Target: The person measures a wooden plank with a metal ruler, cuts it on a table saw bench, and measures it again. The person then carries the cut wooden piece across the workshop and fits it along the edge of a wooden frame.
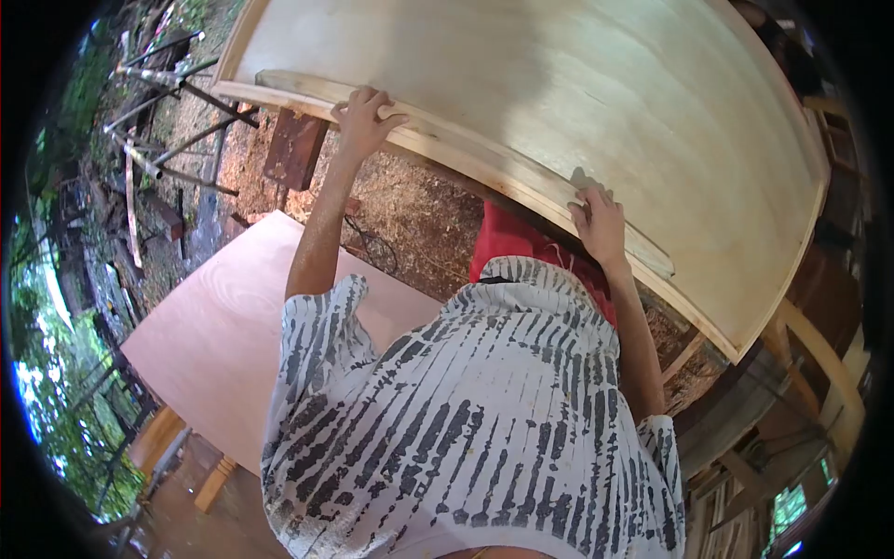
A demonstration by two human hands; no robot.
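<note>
A large plywood panel point(643, 140) with a raised wooden rim point(447, 154) lies in front of me. Along the inside of its near rim runs a long, thin wooden strip point(484, 144). My left hand point(368, 121) is closed over the strip and the rim toward the left end, its fingers curled. Farther right, my right hand point(599, 222) grips the same strip, thumb on the near side and fingertips over the far side. The undersides of both hands' fingers are partly hidden.
A bare plywood sheet point(219, 321) lies behind me to the left. Sawdust covers the ground point(400, 205). A reddish wooden block point(296, 149) stands under the panel's left corner. Metal pipe frames point(177, 84) stand at far left, curved wooden pieces point(824, 354) at right.
</note>
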